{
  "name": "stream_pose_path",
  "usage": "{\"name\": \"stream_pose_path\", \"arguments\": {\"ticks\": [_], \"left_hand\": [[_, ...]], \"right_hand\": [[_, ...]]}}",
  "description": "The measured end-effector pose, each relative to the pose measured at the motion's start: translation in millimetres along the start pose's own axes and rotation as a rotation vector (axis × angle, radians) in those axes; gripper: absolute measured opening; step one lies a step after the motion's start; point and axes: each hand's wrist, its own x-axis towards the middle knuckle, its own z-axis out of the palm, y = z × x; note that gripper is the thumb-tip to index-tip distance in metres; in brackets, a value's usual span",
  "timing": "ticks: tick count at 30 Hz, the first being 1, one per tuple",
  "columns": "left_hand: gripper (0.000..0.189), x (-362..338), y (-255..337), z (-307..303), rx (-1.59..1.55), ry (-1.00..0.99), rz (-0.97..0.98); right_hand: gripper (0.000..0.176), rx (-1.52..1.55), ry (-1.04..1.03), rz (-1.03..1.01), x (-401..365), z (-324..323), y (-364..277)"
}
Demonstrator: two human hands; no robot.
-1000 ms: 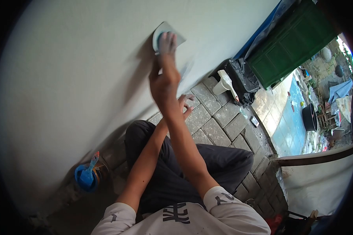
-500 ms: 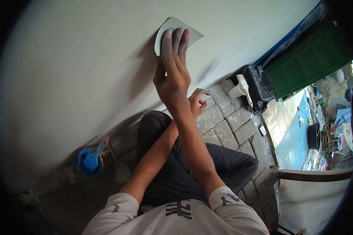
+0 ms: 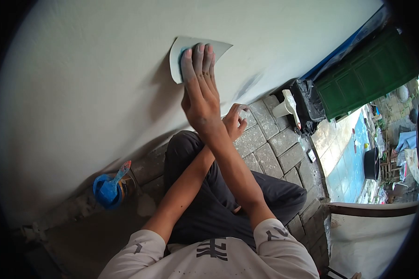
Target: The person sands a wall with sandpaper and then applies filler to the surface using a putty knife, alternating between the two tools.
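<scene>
My right hand (image 3: 201,86) presses a grey sheet (image 3: 219,48) that looks like sandpaper flat to the pale wall (image 3: 102,69). Its fingers lie together and dusty over the sheet, and a bit of blue-green shows under the fingertips. Crossed beneath the right forearm is my left arm. My left hand (image 3: 236,123) hangs near my knee above the paving, holding nothing, its fingers loosely bent and apart from the thumb.
A blue paint pot (image 3: 108,191) with a brush stands at the wall's foot on the left. To the right are a white container (image 3: 280,109) with a brush on it, a black plastic bag (image 3: 308,100), a green bin (image 3: 363,72) and grey paving (image 3: 284,139).
My right hand and the sheet have moved down and to the left along the wall. My left hand has barely moved.
</scene>
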Motion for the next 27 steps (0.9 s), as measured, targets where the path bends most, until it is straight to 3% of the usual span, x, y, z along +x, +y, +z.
{"name": "stream_pose_path", "arguments": {"ticks": [1, 3, 7, 9, 10, 18, 21, 22, 23, 25, 27], "left_hand": [[0.042, -0.4, -3.5, 2.6, 0.002, 0.022, 0.033], [0.042, -1.5, -7.1, 5.9, -0.005, 0.05, 0.065], [0.044, -3.7, -13.1, 5.6, 0.015, 0.018, 0.036], [0.044, -6.7, -27.4, 12.5, 0.004, -0.025, -0.024], [0.044, -5.4, -32.3, 14.7, 0.02, -0.027, -0.009], [0.043, -5.4, -49.9, 16.4, 0.198, -0.078, 0.288], [0.041, -21.8, -56.2, 9.0, 0.195, -0.184, 0.186], [0.041, -27.4, -47.4, 3.5, 0.04, -0.222, 0.125], [0.037, -27.8, -37.4, -1.2, -0.391, -0.287, -0.319], [0.04, -35.4, -20.7, -15.4, 0.279, -0.246, 0.186], [0.042, -41.2, -8.3, -24.4, 0.28, -0.219, 0.197]], "right_hand": [[0.064, -0.008, -0.001, -0.001, -2.4, -3.1, 5.9], [0.064, -0.022, 0.108, 0.191, -4.6, -11.2, 18.7], [0.056, -0.094, 0.017, 0.062, -16.1, -10.2, 22.8], [0.058, -0.038, 0.082, 0.31, -22.0, -21.9, 30.2], [0.059, -0.098, 0.136, 0.338, -24.2, -17.0, 39.0], [0.06, -0.1, 0.088, 0.2, -38.8, -15.3, 53.6], [0.059, -0.063, 0.124, 0.125, -38.0, -16.3, 57.5], [0.059, -0.039, 0.125, 0.158, -40.8, -15.8, 57.3], [0.058, -0.021, 0.135, 0.139, -40.5, -15.7, 58.7], [0.057, -0.025, 0.115, 0.149, -40.8, -16.4, 60.0], [0.055, -0.01, 0.087, 0.146, -39.0, -20.5, 58.5]]}}
